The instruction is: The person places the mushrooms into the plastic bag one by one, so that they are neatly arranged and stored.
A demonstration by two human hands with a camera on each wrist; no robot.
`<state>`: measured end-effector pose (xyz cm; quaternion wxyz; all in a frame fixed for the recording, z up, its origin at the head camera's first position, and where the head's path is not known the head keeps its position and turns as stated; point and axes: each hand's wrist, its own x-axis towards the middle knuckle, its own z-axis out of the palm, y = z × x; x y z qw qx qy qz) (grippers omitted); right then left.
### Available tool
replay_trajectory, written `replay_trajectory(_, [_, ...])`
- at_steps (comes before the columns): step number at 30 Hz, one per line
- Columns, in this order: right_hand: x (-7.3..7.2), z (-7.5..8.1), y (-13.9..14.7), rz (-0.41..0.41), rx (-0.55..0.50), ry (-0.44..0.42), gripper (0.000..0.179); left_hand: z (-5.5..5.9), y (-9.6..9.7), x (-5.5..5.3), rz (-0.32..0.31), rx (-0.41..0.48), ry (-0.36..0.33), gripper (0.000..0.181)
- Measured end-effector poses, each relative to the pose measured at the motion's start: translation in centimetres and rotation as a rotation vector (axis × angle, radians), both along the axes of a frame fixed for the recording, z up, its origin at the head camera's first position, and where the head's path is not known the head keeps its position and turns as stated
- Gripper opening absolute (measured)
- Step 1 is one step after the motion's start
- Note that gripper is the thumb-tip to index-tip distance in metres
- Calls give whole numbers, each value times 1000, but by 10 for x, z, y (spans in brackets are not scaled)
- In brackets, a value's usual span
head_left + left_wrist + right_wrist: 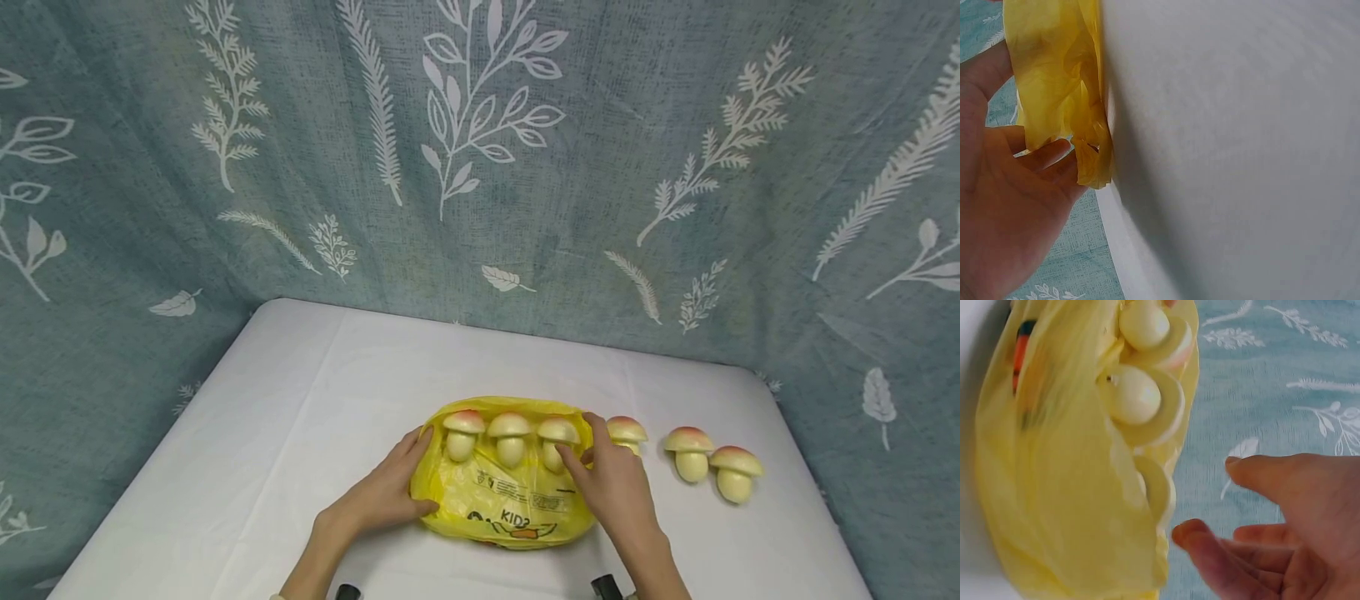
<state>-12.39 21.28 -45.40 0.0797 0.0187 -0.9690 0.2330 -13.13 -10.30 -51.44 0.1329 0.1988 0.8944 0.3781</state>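
A yellow plastic bag with printing lies on the white table. Three toy mushrooms with pale stems and reddish-cream caps sit side by side in its mouth; the right wrist view shows the bag film partly covering them. My left hand holds the bag's left side, thumb at the front and fingers toward the back; the fingers are partly hidden by the film. Over the bag's right end is my right hand, thumb and index finger spread, nothing between them. Its fingertips are near the rightmost bagged mushroom.
Just beyond my right hand stands another mushroom, partly hidden by the hand. Farther right, a mushroom and a tilted mushroom touch or nearly touch. Green leaf-patterned cloth hangs behind the white table.
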Motion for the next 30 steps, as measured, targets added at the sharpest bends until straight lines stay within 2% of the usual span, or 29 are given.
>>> replay_trajectory(10, [7, 3, 26, 5, 23, 363, 51, 1, -1, 1, 2, -10, -7, 98])
replay_trajectory(13, [7, 4, 35, -4, 35, 425, 50, 1, -1, 1, -2, -6, -10, 98])
replay_trajectory(20, [5, -4, 54, -64, 56, 432, 49, 2, -2, 2, -6, -8, -8, 98])
replay_trajectory(26, [0, -19, 69, -119, 84, 384, 51, 2, -2, 2, -3, -10, -9, 98])
replay_trajectory(30, [-4, -31, 76, -153, 79, 313, 53, 1, -2, 1, 0, -11, -11, 98])
